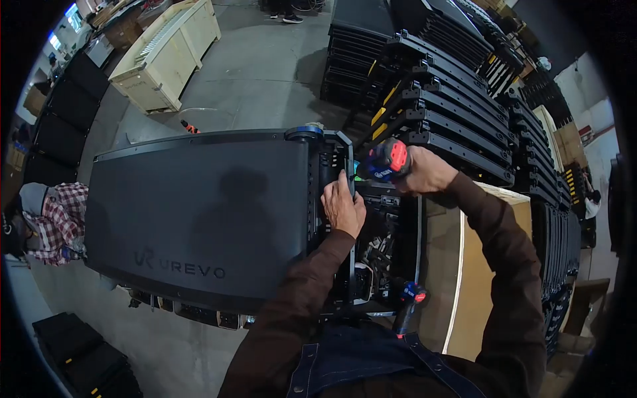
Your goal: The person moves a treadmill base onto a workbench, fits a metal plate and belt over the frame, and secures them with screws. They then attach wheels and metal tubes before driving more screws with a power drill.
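A black walking pad marked UREVO [199, 219] lies flat in front of me. My left hand [343, 207] rests at its right end, fingers stretched out and touching the dark end frame [350, 156]. My right hand [428, 171] is closed around a blue, black and red cordless drill [383, 161]. The drill points left toward that frame, just beyond my left fingertips. Its bit tip is hard to make out. Beside my left hand, a tray of small metal parts [379, 249] sits below the right end. A second cordless drill [413, 292] stands near my waist.
Stacked black frames [458, 126] rise at the right, close to my right arm. An open wooden crate [166, 60] stands at the back left. A person in a checked shirt [61, 222] is at the far left end. An orange-handled tool [190, 127] shows behind the walking pad.
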Motion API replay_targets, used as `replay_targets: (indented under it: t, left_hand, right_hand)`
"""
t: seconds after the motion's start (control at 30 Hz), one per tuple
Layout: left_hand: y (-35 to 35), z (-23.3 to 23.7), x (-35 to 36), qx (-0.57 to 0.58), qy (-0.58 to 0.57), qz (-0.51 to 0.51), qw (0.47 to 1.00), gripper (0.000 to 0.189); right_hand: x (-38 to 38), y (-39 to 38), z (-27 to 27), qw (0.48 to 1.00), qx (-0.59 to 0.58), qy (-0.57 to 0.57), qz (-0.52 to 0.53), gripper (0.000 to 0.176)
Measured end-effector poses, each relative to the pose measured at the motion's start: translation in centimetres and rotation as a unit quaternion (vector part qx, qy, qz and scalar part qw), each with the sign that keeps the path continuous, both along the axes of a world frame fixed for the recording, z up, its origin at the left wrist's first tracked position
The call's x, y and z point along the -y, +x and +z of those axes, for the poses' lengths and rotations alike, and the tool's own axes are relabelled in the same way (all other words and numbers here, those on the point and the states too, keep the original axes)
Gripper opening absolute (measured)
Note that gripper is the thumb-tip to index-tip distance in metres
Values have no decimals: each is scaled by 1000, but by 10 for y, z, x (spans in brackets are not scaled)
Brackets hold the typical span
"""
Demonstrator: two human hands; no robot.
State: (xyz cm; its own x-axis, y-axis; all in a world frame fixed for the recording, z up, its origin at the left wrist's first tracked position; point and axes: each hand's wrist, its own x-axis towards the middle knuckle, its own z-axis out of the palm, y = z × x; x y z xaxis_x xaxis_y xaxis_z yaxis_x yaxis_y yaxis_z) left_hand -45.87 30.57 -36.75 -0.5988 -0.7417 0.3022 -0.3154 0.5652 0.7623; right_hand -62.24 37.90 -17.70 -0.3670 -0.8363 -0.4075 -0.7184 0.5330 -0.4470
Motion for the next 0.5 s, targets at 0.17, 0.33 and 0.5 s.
replay_targets:
  t: [0.17, 0.33, 0.5]
  left_hand:
    - [-2, 0, 0, -3, 48, 7, 999, 65]
    - [-4, 3, 4, -20, 51, 1, 999, 66]
    - [-1, -3, 0, -18, 28, 4, 999, 65]
  right_hand:
    - [35, 3, 24, 998, 20, 64, 4, 25]
    - [39, -8, 13, 996, 16, 87, 20, 27]
    - [54, -2, 20, 987, 104, 97, -71, 19]
